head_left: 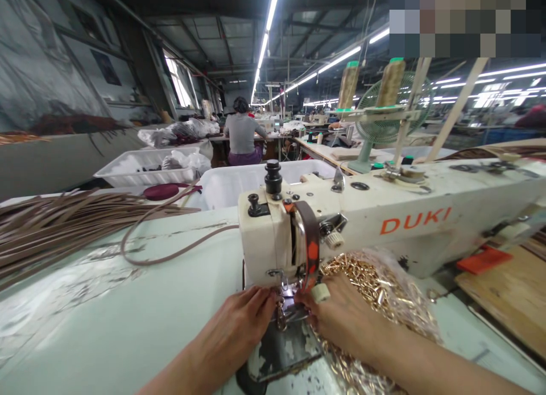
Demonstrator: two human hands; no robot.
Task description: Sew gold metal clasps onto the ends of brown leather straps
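Observation:
A white sewing machine [268,230] stands in front of me, its needle area lit. My left hand [249,312] is closed at the left of the presser foot, its fingertips beside a small gold metal clasp [281,315]. My right hand [335,307] is closed on the other side, fingers bent close to the foot. What either hand pinches is hidden by the fingers. A narrow brown strap [147,263] loops over the table at left and runs behind the machine head. Beyond my right hand lies a clear plastic bag of gold metal hooks [375,281].
Many brown straps [63,224] lie piled at left, near a dark red roll [161,191]. White bins [213,181] stand behind the table. Thread cones [390,82] and a green fan [375,122] rise behind the machine. A person [243,133] sits farther back.

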